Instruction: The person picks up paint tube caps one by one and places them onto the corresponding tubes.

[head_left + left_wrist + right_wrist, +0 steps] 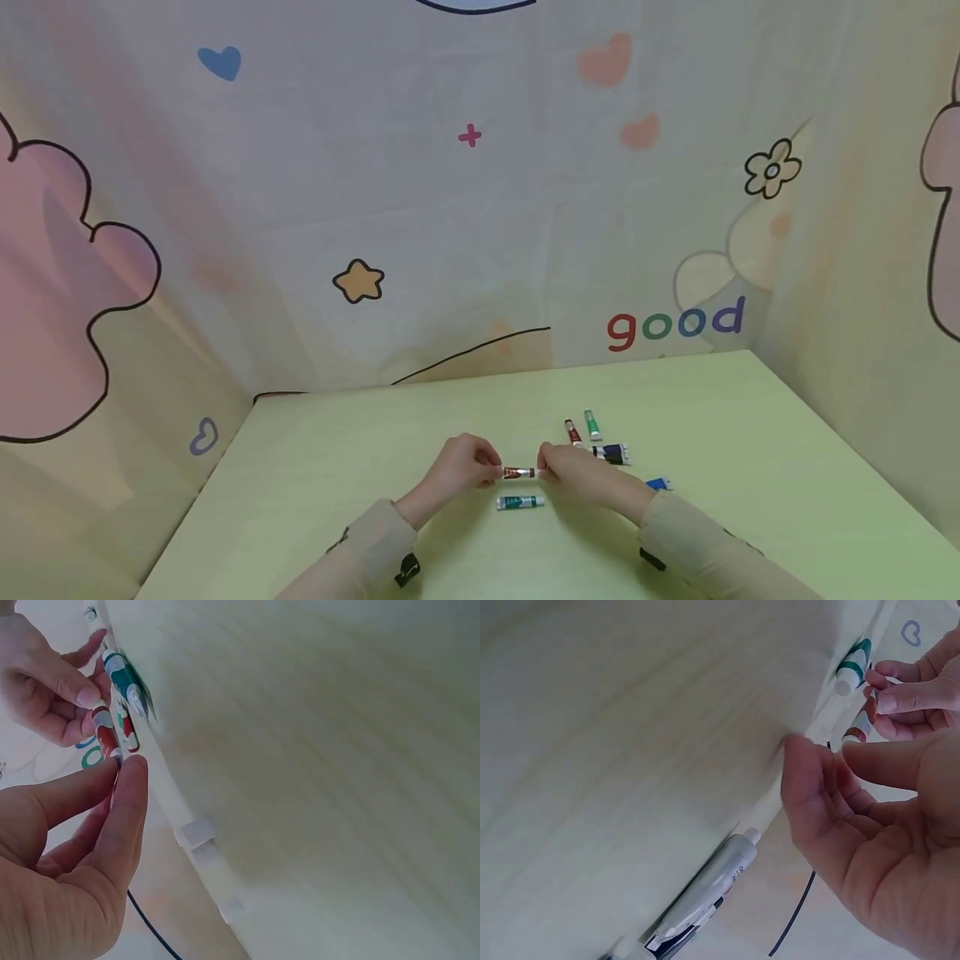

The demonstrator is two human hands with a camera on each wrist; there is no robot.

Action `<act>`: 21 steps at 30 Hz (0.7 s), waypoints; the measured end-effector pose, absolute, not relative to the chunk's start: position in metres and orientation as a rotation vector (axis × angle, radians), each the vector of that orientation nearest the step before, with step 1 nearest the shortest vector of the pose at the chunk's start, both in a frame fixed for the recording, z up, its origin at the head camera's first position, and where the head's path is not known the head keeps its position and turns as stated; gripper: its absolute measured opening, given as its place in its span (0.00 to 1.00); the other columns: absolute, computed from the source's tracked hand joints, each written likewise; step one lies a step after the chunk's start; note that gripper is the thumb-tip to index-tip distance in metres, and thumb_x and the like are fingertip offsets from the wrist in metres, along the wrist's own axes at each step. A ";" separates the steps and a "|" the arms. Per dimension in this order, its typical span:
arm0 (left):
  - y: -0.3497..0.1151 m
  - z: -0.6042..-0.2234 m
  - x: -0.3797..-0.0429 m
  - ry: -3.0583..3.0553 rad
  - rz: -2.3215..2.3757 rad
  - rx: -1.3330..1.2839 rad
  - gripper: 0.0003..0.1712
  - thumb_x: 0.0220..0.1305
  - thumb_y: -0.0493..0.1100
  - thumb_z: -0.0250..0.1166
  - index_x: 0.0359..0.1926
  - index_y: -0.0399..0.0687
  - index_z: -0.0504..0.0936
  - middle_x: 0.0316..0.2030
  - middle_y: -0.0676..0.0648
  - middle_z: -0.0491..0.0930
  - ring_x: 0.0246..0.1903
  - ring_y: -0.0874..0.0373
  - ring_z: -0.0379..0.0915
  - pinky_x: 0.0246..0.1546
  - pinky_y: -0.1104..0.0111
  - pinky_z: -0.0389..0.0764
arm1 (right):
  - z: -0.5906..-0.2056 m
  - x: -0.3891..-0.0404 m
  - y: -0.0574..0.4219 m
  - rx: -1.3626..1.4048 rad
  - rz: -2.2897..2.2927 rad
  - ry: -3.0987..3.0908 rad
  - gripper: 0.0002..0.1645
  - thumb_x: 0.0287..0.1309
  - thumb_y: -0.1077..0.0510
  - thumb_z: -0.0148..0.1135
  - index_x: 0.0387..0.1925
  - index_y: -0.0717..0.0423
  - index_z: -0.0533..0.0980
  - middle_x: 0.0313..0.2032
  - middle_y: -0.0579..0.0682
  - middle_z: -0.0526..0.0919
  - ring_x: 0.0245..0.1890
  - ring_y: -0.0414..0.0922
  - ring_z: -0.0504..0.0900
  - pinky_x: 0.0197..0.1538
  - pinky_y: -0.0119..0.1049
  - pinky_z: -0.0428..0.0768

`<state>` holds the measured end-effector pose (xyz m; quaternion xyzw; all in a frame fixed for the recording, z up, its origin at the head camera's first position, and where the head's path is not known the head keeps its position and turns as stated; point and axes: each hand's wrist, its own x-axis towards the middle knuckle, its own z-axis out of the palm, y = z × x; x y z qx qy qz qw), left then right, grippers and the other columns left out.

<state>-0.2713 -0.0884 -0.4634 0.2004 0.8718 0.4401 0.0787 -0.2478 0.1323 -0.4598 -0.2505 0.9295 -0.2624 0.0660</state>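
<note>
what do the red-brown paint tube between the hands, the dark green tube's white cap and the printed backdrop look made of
Red-brown paint tube: perhaps thin metal or laminated plastic, slightly glossy; pale glints show along its printed body.
White cap: likely plastic, smooth; evenly white without metallic shine.
Printed backdrop: probably fabric, matte; soft creases and no glare.

Both forearms angle inward, the left fingers and right fingers curled in facing pinches.
</note>
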 end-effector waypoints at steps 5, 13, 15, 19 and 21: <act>-0.089 -0.463 -0.273 2.651 1.208 0.619 0.04 0.59 0.30 0.71 0.29 0.36 0.84 0.22 0.48 0.80 0.21 0.58 0.77 0.23 0.70 0.80 | -0.457 -0.247 0.129 -0.754 -0.799 2.752 0.04 0.71 0.66 0.56 0.36 0.58 0.72 0.28 0.47 0.75 0.22 0.42 0.72 0.27 0.36 0.73; -0.089 -0.461 -0.273 2.694 1.087 0.628 0.05 0.58 0.31 0.73 0.27 0.38 0.84 0.20 0.51 0.79 0.19 0.61 0.73 0.20 0.73 0.75 | -0.457 -0.247 0.124 -0.687 -0.786 2.686 0.06 0.71 0.66 0.56 0.35 0.56 0.72 0.26 0.48 0.74 0.14 0.42 0.72 0.19 0.34 0.72; -0.089 -0.461 -0.273 2.696 1.068 0.624 0.05 0.58 0.31 0.73 0.27 0.38 0.85 0.21 0.51 0.79 0.19 0.61 0.72 0.20 0.73 0.75 | -0.458 -0.248 0.123 -0.658 -0.773 2.675 0.06 0.71 0.64 0.57 0.35 0.55 0.72 0.26 0.49 0.74 0.15 0.43 0.73 0.19 0.34 0.73; -0.088 -0.461 -0.271 2.680 1.049 0.628 0.05 0.58 0.31 0.72 0.27 0.38 0.85 0.21 0.51 0.79 0.19 0.62 0.73 0.21 0.73 0.76 | -0.462 -0.250 0.123 -0.613 -0.762 2.657 0.06 0.71 0.63 0.58 0.36 0.54 0.72 0.27 0.48 0.75 0.15 0.43 0.74 0.20 0.34 0.73; -0.089 -0.462 -0.270 2.676 1.045 0.627 0.04 0.58 0.30 0.72 0.28 0.37 0.86 0.21 0.51 0.79 0.20 0.61 0.74 0.21 0.73 0.76 | -0.464 -0.250 0.123 -0.608 -0.765 2.649 0.06 0.72 0.63 0.58 0.36 0.53 0.72 0.27 0.48 0.75 0.15 0.43 0.74 0.20 0.33 0.73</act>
